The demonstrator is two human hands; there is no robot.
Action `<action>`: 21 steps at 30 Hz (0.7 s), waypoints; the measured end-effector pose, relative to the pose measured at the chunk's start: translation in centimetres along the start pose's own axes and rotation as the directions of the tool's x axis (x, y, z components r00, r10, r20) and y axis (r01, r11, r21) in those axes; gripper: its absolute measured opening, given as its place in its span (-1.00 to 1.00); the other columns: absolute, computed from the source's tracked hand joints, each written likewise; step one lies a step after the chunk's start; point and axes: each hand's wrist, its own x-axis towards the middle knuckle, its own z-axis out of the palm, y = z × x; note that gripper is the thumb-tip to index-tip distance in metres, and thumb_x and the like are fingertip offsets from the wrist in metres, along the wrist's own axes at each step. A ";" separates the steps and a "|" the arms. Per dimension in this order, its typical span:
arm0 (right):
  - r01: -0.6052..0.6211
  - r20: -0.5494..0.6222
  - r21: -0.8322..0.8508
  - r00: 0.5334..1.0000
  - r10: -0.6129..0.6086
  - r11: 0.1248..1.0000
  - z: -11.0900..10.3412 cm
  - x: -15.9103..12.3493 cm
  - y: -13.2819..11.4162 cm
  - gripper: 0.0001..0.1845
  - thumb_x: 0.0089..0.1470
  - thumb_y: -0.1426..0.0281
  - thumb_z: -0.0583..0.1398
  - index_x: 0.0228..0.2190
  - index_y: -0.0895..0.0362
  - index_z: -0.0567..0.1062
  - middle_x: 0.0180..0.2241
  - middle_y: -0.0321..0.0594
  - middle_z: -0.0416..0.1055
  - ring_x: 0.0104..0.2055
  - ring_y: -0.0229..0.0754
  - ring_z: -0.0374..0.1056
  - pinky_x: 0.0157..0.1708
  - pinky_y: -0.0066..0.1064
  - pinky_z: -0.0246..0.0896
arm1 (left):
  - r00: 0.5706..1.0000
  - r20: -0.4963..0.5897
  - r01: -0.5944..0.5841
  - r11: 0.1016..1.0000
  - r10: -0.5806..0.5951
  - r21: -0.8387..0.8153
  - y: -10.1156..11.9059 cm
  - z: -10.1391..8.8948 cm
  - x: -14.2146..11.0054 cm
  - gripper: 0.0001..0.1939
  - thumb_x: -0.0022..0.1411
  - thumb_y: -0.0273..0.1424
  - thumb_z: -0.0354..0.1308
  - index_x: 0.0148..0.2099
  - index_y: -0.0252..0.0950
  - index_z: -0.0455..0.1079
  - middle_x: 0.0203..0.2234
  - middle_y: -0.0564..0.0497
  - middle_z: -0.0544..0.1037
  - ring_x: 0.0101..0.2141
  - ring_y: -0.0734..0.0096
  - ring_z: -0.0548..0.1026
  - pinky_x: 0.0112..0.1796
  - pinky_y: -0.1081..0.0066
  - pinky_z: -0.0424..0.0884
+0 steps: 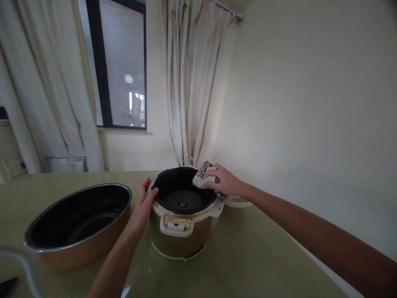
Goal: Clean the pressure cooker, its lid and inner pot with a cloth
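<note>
holding one cooker (pixel 180 242) and one cloth (pixel 200 178): two hands (pixel 145 201) (pixel 227 182)

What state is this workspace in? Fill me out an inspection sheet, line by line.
Surface: glossy greenish table.
Job's things: gold-sided cooker, brown marks on its front bracket; patterned cloth at its rim; large pot with dark interior, to the left.
Clutter: white object partly hidden behind the right forearm; dark object at lower left, unclear.
Hands: left hand grips the cooker's rim; right hand holds the cloth.
Cables: blurred grey curve at lower left, possibly one.
Surroundings: window, curtains, plain wall.
</note>
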 end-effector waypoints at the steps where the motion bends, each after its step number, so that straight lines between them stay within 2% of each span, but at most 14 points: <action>1: 0.002 -0.006 0.022 1.000 -0.002 1.000 -0.3 -0.7 -0.4 -0.65 0.29 0.09 0.32 -0.07 0.08 0.67 -0.09 -0.06 0.45 0.12 0.08 0.33 0.20 -0.05 0.25 | 1.000 0.003 -0.006 1.000 0.006 -0.005 0.0 0.1 0.0 -0.29 0.33 -0.21 0.21 0.45 -0.19 0.19 0.45 -0.19 0.29 0.44 0.02 0.25 0.41 0.08 0.20; 4: 0.018 -0.037 0.065 0.999 -0.016 0.998 -0.7 -2.9 -2.3 -0.61 0.29 0.04 0.31 -0.06 0.06 0.65 -0.05 -0.06 0.40 0.05 0.04 0.38 0.17 -0.07 0.30 | 0.999 0.029 -0.042 0.999 0.042 0.009 -0.2 0.1 0.0 -0.26 0.35 -0.19 0.18 0.50 -0.14 0.15 0.45 -0.17 0.29 0.42 0.03 0.28 0.40 0.03 0.21; 8: 0.096 -0.055 0.039 0.994 -0.093 0.995 -0.2 -4.7 -5.9 -0.57 0.28 0.03 0.30 -0.03 0.07 0.66 0.02 0.01 0.38 0.06 0.06 0.40 0.14 -0.05 0.35 | 0.981 0.104 -0.175 0.974 0.161 0.141 -0.6 -0.5 0.2 -0.45 0.38 -0.12 0.12 0.35 -0.12 0.41 0.35 -0.10 0.42 0.40 0.05 0.28 0.44 0.02 0.07; 11: 0.209 -0.046 -0.009 0.977 -0.210 0.978 0.0 -5.3 -7.5 -0.46 0.26 -0.01 0.29 0.08 0.08 0.63 0.12 0.11 0.37 0.16 0.14 0.36 0.16 0.00 0.35 | 0.977 0.145 -0.182 0.969 0.159 0.165 -0.8 -1.0 0.2 -0.46 0.38 -0.06 0.13 0.31 -0.09 0.46 0.32 -0.09 0.45 0.38 0.04 0.31 0.43 0.01 0.09; 14: 0.324 0.026 -0.039 0.946 -0.323 0.945 -0.5 -5.9 -6.6 -0.30 0.25 -0.06 0.30 0.27 0.04 0.51 0.25 0.17 0.31 0.30 0.20 0.27 0.27 0.08 0.25 | 0.977 0.151 -0.170 0.974 0.148 0.149 -0.8 -1.2 0.2 -0.42 0.37 -0.01 0.14 0.32 -0.11 0.44 0.33 -0.10 0.44 0.36 0.05 0.33 0.41 0.05 0.14; 17: 0.369 0.135 -0.065 0.924 -0.358 0.927 -1.6 -6.6 -4.2 -0.12 0.18 -0.11 0.35 0.39 -0.04 0.37 0.31 0.15 0.29 0.38 0.21 0.18 0.36 0.16 0.11 | 0.974 0.140 -0.199 0.968 0.178 0.153 -0.6 -1.1 0.1 -0.44 0.38 0.00 0.13 0.29 -0.14 0.46 0.31 -0.11 0.46 0.35 0.07 0.34 0.41 0.06 0.12; 19: 0.363 0.168 -0.090 0.923 -0.345 0.927 -2.2 -6.8 -2.8 -0.10 0.16 -0.13 0.36 0.40 -0.08 0.34 0.32 0.14 0.29 0.39 0.22 0.17 0.36 0.19 0.11 | 0.973 0.141 -0.206 0.965 0.183 0.165 -0.4 -1.0 0.1 -0.46 0.38 -0.01 0.13 0.27 -0.13 0.48 0.29 -0.10 0.47 0.35 0.08 0.33 0.42 0.06 0.11; 21: 0.378 0.151 -0.103 0.920 -0.361 0.920 -2.3 -6.9 -2.1 -0.19 0.21 -0.09 0.34 0.37 -0.07 0.40 0.31 0.15 0.27 0.37 0.21 0.18 0.33 0.17 0.15 | 0.975 0.138 -0.200 0.964 0.176 0.177 -0.3 -0.9 0.1 -0.48 0.38 -0.03 0.13 0.27 -0.12 0.48 0.28 -0.10 0.46 0.34 0.08 0.33 0.42 0.06 0.11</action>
